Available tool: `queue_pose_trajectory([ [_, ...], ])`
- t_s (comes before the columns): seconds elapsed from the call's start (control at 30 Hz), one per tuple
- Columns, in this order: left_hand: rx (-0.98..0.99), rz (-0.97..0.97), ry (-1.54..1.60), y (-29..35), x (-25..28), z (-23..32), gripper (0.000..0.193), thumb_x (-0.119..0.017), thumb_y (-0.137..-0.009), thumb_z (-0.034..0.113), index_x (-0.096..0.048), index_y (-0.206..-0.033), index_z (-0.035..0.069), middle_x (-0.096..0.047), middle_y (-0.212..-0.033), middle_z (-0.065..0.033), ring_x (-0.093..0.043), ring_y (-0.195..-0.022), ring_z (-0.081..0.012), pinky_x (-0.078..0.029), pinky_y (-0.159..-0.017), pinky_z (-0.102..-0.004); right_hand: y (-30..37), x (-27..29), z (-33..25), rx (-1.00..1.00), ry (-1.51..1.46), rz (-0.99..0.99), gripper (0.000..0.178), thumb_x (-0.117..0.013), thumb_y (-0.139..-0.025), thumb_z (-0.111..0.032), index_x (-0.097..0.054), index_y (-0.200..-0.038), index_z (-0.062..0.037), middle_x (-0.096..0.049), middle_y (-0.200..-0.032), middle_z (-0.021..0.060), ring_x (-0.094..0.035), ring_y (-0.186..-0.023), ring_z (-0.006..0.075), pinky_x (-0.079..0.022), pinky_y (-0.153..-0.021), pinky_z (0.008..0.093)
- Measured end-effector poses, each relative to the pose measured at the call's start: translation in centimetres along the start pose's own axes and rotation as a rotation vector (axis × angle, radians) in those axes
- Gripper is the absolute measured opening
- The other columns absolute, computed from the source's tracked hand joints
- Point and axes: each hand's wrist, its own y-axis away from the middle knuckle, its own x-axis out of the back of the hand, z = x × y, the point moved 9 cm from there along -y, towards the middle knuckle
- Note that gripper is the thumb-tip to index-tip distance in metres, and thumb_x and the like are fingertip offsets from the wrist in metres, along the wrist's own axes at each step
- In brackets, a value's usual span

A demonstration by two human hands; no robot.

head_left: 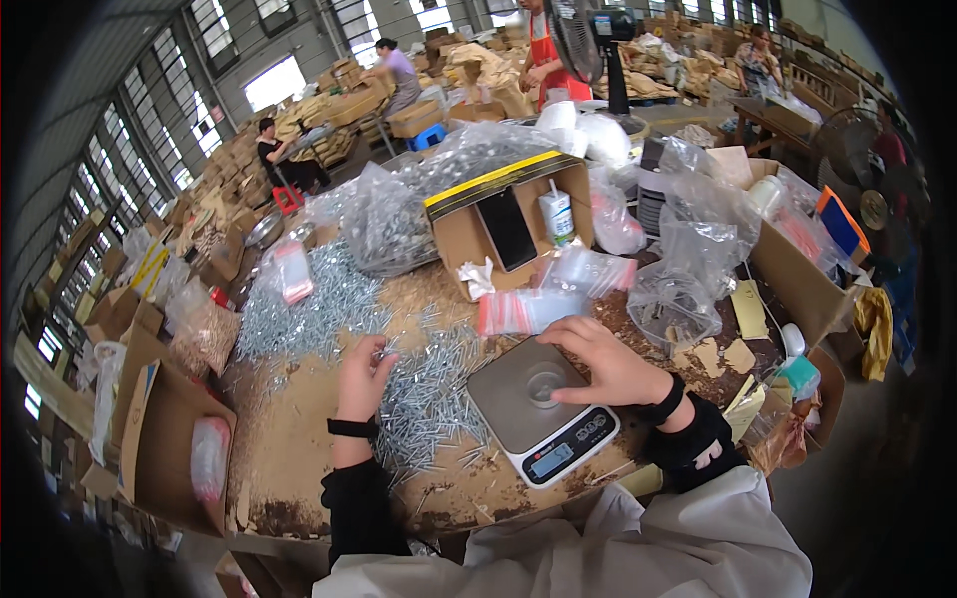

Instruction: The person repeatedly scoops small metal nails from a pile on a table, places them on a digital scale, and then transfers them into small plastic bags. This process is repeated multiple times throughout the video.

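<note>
My left hand (pixel 363 377) is over the left edge of a loose pile of silver screws (pixel 427 399), its fingers curled and a few screws seeming to show at the fingertips. To the right, a digital scale (pixel 503 399) with a grey plate and a lit display lies at a slant on the table. A small clear round cup (pixel 544 385) stands on its plate. Above the plate my right hand (pixel 608 367) has its fingers apart, the thumb close beside the cup; whether it touches the cup I cannot tell.
A bigger heap of screws (pixel 319 309) lies at the far left. Behind the scale are flat plastic bags (pixel 533 311) and an open carton (pixel 469 224) holding a phone (pixel 506 229) and a white bottle (pixel 556 214). Another carton (pixel 164 448) stands left. Other people work farther back.
</note>
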Motion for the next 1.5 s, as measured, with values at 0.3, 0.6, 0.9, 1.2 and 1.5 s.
queue_pose_trajectory([
  [0.3,-0.077,-0.049,0.389,1.9,-1.7,6.4,0.026,-0.074,-0.086,0.006,-0.061,-0.108,0.000,-0.064,-0.100,-0.0094,-0.063,-0.086,-0.0172,-0.051,-0.076,-0.0288,-0.7,-4.1,-0.7,-0.031,0.017,-0.198,0.067,-0.079,-0.078,-0.028,-0.052,-0.135,-0.0049,-0.064,-0.116,0.0175,-0.058,-0.114,0.0351,-0.034,-0.110,0.0472],
  [0.6,-0.246,-0.272,0.428,4.3,-4.4,14.9,0.025,-0.072,-0.087,0.009,-0.062,-0.109,0.001,-0.063,-0.107,-0.0110,-0.063,-0.091,-0.0257,-0.052,-0.078,-0.0325,-4.2,-6.0,-3.7,-0.076,-0.042,-0.129,0.057,-0.083,-0.071,-0.032,-0.062,-0.115,-0.0015,-0.067,-0.104,0.0186,-0.064,-0.097,0.0369,-0.050,-0.085,0.0423],
  [0.9,-0.330,-0.269,0.336,4.8,-4.2,15.5,0.026,-0.074,-0.085,0.009,-0.066,-0.109,0.003,-0.065,-0.111,-0.0116,-0.065,-0.094,-0.0264,-0.053,-0.083,-0.0344,-4.2,-5.6,-3.7,-0.092,-0.118,-0.112,0.056,-0.083,-0.072,-0.031,-0.062,-0.115,-0.0017,-0.067,-0.106,0.0188,-0.064,-0.099,0.0377,-0.051,-0.086,0.0421],
  [1.2,-0.306,-0.117,0.285,3.5,-2.0,14.0,0.014,-0.072,-0.085,0.007,-0.068,-0.098,0.002,-0.066,-0.108,-0.0116,-0.065,-0.101,-0.0290,-0.051,-0.088,-0.0363,-2.9,-5.8,-1.3,-0.073,0.081,-0.315,0.053,-0.084,-0.070,-0.032,-0.063,-0.110,-0.0048,-0.064,-0.111,0.0133,-0.056,-0.114,0.0351,-0.042,-0.099,0.0430],
  [1.5,-0.246,0.053,0.140,2.8,-0.2,10.0,0.007,-0.069,-0.085,0.003,-0.066,-0.091,0.002,-0.067,-0.099,-0.0109,-0.065,-0.094,-0.0270,-0.050,-0.086,-0.0352,-3.4,-2.2,-0.5,-0.049,0.115,-0.171,0.061,-0.079,-0.081,-0.036,-0.057,-0.128,-0.0039,-0.059,-0.129,0.0136,-0.052,-0.125,0.0328,-0.035,-0.109,0.0477],
])
